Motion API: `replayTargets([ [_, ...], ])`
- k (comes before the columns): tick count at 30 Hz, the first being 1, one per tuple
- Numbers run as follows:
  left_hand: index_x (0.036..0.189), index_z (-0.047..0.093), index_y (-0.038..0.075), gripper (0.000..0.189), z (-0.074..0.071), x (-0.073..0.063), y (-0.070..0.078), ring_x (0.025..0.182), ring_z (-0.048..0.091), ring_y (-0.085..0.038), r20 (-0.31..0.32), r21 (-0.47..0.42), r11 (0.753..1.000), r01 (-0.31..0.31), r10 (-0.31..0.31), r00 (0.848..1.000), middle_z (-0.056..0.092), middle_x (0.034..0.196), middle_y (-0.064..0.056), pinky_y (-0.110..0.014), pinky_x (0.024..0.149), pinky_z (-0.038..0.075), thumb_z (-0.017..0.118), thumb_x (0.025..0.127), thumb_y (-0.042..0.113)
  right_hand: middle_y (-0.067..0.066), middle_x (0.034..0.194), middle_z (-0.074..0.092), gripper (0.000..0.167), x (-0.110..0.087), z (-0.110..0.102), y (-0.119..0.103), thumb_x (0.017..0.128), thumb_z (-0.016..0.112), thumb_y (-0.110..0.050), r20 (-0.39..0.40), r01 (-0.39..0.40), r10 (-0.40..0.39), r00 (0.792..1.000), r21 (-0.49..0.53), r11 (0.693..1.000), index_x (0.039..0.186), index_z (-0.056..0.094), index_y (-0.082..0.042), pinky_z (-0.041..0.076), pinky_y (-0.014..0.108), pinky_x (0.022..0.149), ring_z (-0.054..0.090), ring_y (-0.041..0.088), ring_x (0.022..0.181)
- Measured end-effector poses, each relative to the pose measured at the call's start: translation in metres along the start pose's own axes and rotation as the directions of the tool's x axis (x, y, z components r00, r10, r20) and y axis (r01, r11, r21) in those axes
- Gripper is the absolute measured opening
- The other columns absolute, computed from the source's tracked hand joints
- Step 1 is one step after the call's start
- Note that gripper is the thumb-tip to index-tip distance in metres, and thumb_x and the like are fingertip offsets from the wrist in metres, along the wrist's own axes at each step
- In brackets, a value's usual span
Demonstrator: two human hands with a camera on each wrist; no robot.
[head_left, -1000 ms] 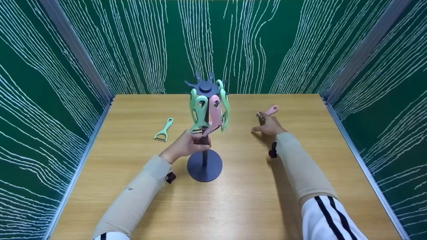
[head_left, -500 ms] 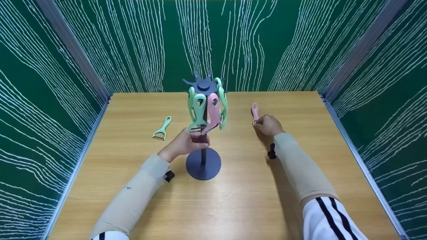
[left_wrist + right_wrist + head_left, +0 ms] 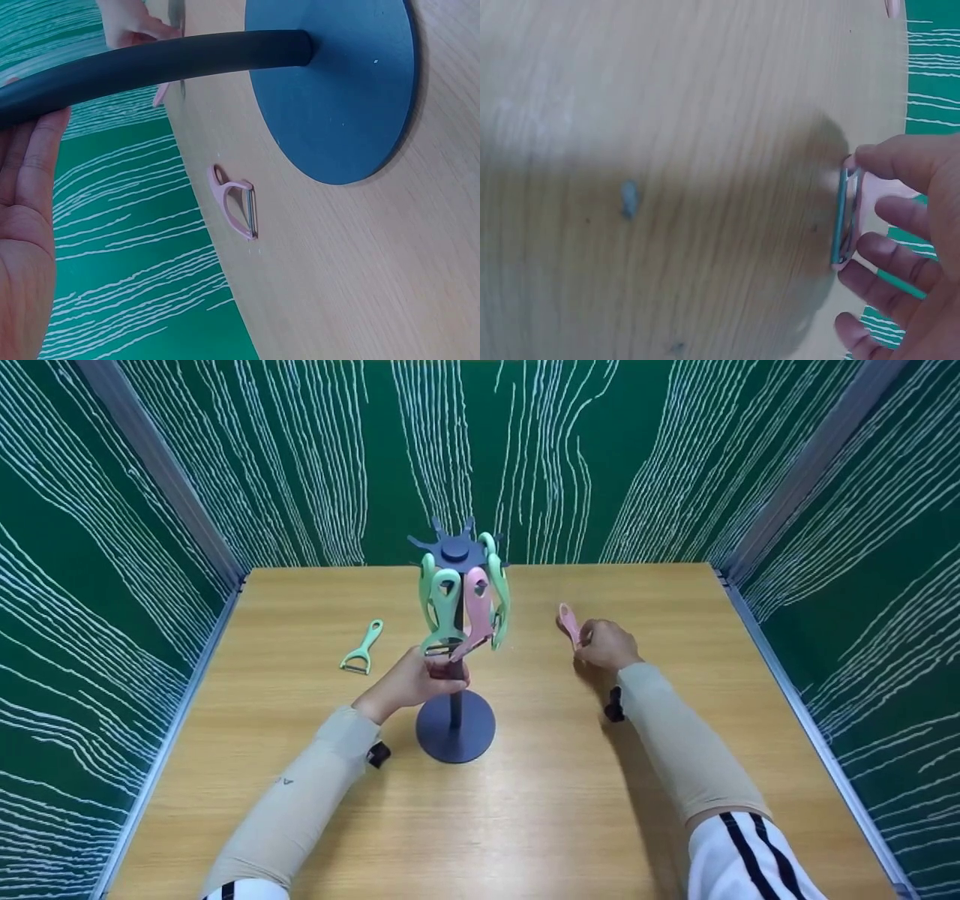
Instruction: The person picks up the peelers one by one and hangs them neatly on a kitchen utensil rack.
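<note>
My left hand (image 3: 416,679) grips the pole of a dark display stand (image 3: 456,727) just under the hanging peelers. On the stand's arms hang several green peelers (image 3: 445,607) and a pink peeler (image 3: 478,604) at the front. To the right, my right hand (image 3: 609,645) pinches the blade end of another pink peeler (image 3: 568,622), whose handle points to the back. In the right wrist view the thumb is at one corner of its blade head (image 3: 840,217) and a fingertip at the other. The left wrist view shows the stand's round base (image 3: 352,97) flat on the table.
A green peeler (image 3: 362,649) lies on the table (image 3: 300,720) left of the stand. One more pink peeler (image 3: 229,199) lies behind the stand in the left wrist view. Green walls with white lines (image 3: 555,457) close in the back and sides.
The right hand has turned the pink peeler so its handle swings from right to left of the hand, then drawn it slightly nearer. The left hand stays on the pole.
</note>
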State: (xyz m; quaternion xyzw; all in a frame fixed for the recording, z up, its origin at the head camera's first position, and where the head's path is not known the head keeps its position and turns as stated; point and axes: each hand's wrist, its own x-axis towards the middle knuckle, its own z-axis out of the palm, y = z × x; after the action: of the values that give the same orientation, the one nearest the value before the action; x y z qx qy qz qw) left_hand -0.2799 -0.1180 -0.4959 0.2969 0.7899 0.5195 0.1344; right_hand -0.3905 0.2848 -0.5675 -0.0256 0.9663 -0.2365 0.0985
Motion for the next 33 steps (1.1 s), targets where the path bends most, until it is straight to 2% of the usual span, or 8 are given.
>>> replayTargets([
  [3, 0.114, 0.076, 0.010, 0.014, 0.000, 0.000, 0.000, 0.097, 0.073, -0.021, 0.001, 0.011, 1.000, -0.025, 0.025, 1.000, 0.078, 0.108, -0.007, -0.033, 0.097, 0.063, 0.079, 0.100, 0.010, 0.024, 0.129, 0.069, 0.059, 0.000, 0.000, 0.001, 0.090, 0.079, -0.022, -0.012, 0.026, -0.027, 1.000, -0.039, 0.999, 0.142, 0.063, 0.002, 0.053, 0.059, 0.096, 0.062, 0.036, 0.104],
  [5, 0.114, 0.076, 0.008, 0.014, 0.000, -0.001, 0.000, 0.096, 0.072, -0.021, 0.002, 0.007, 0.999, -0.039, 0.039, 0.999, 0.077, 0.107, -0.010, -0.032, 0.095, 0.063, 0.079, 0.100, 0.008, 0.024, 0.130, 0.070, 0.064, 0.000, 0.002, 0.001, 0.088, 0.078, -0.023, -0.005, 0.034, -0.034, 0.999, -0.052, 0.998, 0.145, 0.062, 0.002, 0.052, 0.062, 0.097, 0.061, 0.037, 0.104],
  [11, 0.113, 0.076, 0.008, 0.013, 0.000, -0.001, 0.001, 0.097, 0.072, -0.021, 0.004, 0.010, 0.999, -0.034, 0.034, 0.999, 0.077, 0.108, -0.009, -0.035, 0.098, 0.063, 0.078, 0.101, 0.008, 0.017, 0.119, 0.072, 0.047, -0.003, 0.007, -0.001, 0.092, 0.077, -0.026, 0.034, -0.005, 0.005, 0.999, -0.003, 1.000, 0.133, 0.070, -0.004, 0.047, 0.055, 0.094, 0.061, 0.036, 0.103],
  [16, 0.113, 0.077, 0.010, 0.012, 0.000, 0.000, 0.001, 0.099, 0.073, -0.021, 0.006, 0.004, 1.000, -0.027, 0.027, 1.000, 0.078, 0.109, -0.007, -0.039, 0.101, 0.063, 0.078, 0.101, 0.009, 0.021, 0.127, 0.072, 0.039, -0.003, 0.010, -0.005, 0.099, 0.072, -0.021, 0.020, -0.002, 0.002, 1.000, 0.006, 1.000, 0.133, 0.072, -0.001, 0.048, 0.060, 0.103, 0.061, 0.037, 0.108],
  [20, 0.113, 0.077, 0.011, 0.012, 0.000, 0.000, 0.001, 0.100, 0.073, -0.021, 0.003, 0.001, 1.000, -0.020, 0.020, 1.000, 0.078, 0.109, -0.006, -0.039, 0.102, 0.063, 0.078, 0.101, 0.010, 0.022, 0.126, 0.074, 0.033, -0.002, 0.010, -0.008, 0.099, 0.071, -0.017, 0.005, 0.012, -0.012, 1.000, -0.007, 1.000, 0.127, 0.075, 0.001, 0.048, 0.061, 0.106, 0.063, 0.037, 0.107],
  [23, 0.113, 0.077, 0.011, 0.011, -0.001, 0.000, 0.001, 0.101, 0.073, -0.022, 0.002, 0.003, 1.000, -0.019, 0.019, 1.000, 0.078, 0.110, -0.007, -0.039, 0.102, 0.063, 0.078, 0.101, 0.010, 0.021, 0.122, 0.074, 0.031, -0.003, 0.007, -0.010, 0.098, 0.071, -0.014, 0.029, 0.002, -0.002, 1.000, 0.005, 1.000, 0.125, 0.074, 0.002, 0.051, 0.054, 0.098, 0.064, 0.036, 0.102],
  [26, 0.112, 0.077, 0.012, 0.011, -0.001, 0.000, 0.002, 0.101, 0.073, -0.022, -0.005, 0.013, 1.000, -0.011, 0.011, 1.000, 0.077, 0.110, -0.006, -0.038, 0.102, 0.063, 0.078, 0.101, 0.011, 0.019, 0.115, 0.074, 0.030, -0.004, 0.005, -0.012, 0.096, 0.071, -0.012, 0.065, -0.014, 0.013, 0.998, 0.024, 1.000, 0.123, 0.074, 0.001, 0.054, 0.044, 0.085, 0.064, 0.033, 0.096],
  [33, 0.112, 0.077, 0.008, 0.012, 0.000, -0.002, 0.002, 0.099, 0.073, -0.020, -0.004, 0.041, 0.999, -0.020, 0.020, 1.000, 0.077, 0.110, -0.009, -0.036, 0.099, 0.064, 0.078, 0.101, 0.010, 0.015, 0.097, 0.073, 0.026, -0.007, 0.004, -0.012, 0.095, 0.073, -0.009, 0.116, -0.004, 0.001, 0.993, 0.027, 1.000, 0.119, 0.074, 0.002, 0.051, 0.029, 0.057, 0.066, 0.022, 0.072],
])
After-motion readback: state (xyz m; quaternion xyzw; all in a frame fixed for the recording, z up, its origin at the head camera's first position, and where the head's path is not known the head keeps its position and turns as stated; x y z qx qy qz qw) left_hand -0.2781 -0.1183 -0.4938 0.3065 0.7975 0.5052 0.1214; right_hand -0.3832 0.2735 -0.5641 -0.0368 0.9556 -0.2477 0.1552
